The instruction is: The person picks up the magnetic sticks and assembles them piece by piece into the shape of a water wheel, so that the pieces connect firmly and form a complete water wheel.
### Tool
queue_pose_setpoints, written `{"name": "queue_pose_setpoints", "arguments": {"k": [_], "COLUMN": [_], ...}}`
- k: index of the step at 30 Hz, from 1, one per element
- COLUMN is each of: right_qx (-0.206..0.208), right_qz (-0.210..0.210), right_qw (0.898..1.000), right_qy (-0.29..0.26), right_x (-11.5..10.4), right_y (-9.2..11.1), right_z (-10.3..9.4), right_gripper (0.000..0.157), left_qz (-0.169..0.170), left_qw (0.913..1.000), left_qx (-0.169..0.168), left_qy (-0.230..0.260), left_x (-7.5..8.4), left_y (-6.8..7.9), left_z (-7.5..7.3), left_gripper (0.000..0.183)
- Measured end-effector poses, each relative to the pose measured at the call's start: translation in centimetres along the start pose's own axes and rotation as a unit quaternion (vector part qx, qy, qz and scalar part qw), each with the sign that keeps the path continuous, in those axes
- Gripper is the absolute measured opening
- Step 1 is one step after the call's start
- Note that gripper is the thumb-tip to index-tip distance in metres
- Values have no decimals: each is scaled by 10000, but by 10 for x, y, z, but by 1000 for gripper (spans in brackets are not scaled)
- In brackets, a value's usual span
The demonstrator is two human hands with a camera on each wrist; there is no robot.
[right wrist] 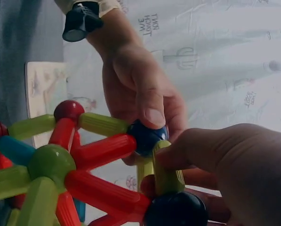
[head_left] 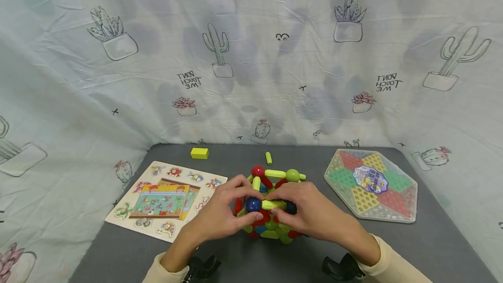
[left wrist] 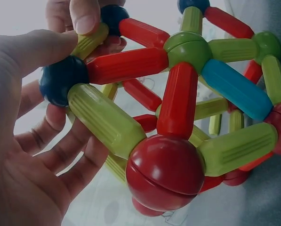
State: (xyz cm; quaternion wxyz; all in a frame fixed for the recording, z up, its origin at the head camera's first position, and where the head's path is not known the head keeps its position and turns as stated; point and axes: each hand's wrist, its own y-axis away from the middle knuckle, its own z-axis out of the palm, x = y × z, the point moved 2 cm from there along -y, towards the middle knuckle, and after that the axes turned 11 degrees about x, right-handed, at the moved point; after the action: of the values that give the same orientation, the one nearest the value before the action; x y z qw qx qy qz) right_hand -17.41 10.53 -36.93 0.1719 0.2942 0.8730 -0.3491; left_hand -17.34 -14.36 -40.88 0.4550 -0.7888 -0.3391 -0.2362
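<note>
A ball-and-stick structure [head_left: 271, 225] of red, yellow-green and blue rods, joined by colored balls, stands on the grey table between both hands. My left hand [head_left: 220, 211] pinches a blue ball [left wrist: 64, 81] at its near upper left, thumb and fingers on opposite sides. My right hand [head_left: 310, 208] pinches a yellow-green rod [right wrist: 168, 174] that spans from that ball to a darker blue ball [right wrist: 176, 210]. In the left wrist view a large red ball [left wrist: 164, 172] and a green ball [left wrist: 187, 52] join further rods. The structure's far lower side is partly hidden.
At the back lie a yellow block [head_left: 199, 153] and a loose yellow-green rod [head_left: 269, 158]. A sea-animal puzzle board [head_left: 214, 169] with picture cards [head_left: 159, 203] is on the left. A hexagonal game board [head_left: 371, 185] lies on the right. Patterned cloth [head_left: 251, 64] hangs behind.
</note>
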Motion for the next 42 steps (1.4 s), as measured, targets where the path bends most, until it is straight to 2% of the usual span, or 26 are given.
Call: {"name": "queue_pose_setpoints", "arguments": {"k": [4,10,12,15,18,21,23,26,29,32,37,42], "right_qx": [-117,26,85,300,607,715,688,461,276,177,76,158], "right_qz": [-75,-36,66,333,851,1591,1996,2335,2191,2038,1739,761], "right_qw": [9998,10000,9999,9982,9902,9766,9693,9660,9732,9786,9843,9910], "right_qy": [128,87,-57,-410,-924,-1261,-1261,-1013,-636,-239,288,1087], "right_x": [0,2,4,14,37,73,102,144,176,197,209,211], "right_y": [0,1,3,8,12,15,18,23,26,25,17,9], "right_z": [0,2,-2,-20,-45,-65,-68,-59,-40,-22,2,21], "right_gripper": [23,23,24,24,22,22,23,27,32,33,29,16], "left_qz": [-3,-16,5,-4,-35,-31,-9,0,15,-23,-150,-226], "left_qw": [10000,10000,9999,9999,9997,9996,9996,9996,9995,9993,9989,9987], "left_qx": [-24,31,47,33,40,101,148,200,280,350,421,418], "left_qy": [-18,-90,-117,-170,-240,-252,-234,-174,-163,-144,-104,-184], "left_x": [1,3,3,5,7,9,10,11,12,13,15,17], "left_y": [0,-1,-1,-2,-3,-4,-4,-4,-4,-4,-3,-4], "left_z": [0,1,1,2,3,4,6,8,10,12,14,15], "left_gripper": [26,26,24,23,22,21,20,20,19,19,19,20]}}
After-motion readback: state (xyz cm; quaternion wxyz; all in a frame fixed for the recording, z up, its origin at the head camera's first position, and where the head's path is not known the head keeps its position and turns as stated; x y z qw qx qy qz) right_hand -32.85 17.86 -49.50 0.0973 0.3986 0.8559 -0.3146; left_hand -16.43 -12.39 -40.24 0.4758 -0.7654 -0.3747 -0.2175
